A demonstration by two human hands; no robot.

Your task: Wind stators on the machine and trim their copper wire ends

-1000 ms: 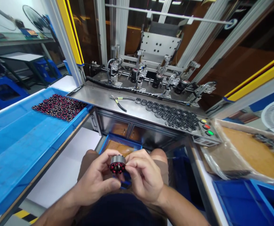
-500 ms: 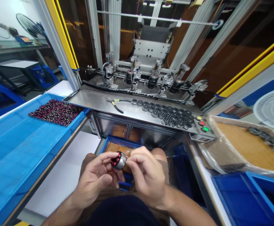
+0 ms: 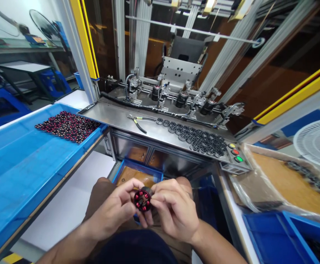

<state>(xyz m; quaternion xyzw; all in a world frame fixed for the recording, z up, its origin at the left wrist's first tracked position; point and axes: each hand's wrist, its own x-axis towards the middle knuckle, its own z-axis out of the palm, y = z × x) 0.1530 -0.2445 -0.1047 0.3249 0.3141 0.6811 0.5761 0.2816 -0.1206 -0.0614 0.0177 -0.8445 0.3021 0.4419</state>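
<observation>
A round motor stator with red wire coils in a black frame is held over my lap, its coil face turned up toward me. My left hand is closed round its left side, with fingers behind and below it. At the stator's right edge, my right hand pinches with thumb and forefinger; whether a thin wire is between those fingertips I cannot make out. Beyond my hands, rows of black stator cores stand on the metal ledge, next to wire cutters with yellow-and-black handles.
A blue tray at left holds many red-coiled stators. Behind the ledge is a winding machine. Push buttons sit at the ledge's right end, beside a plastic-lined box. Below is a blue bin.
The stator has been turned so its red coil face now points up at me instead of sideways. Both hands have shifted slightly lower, and the view has moved a little.
</observation>
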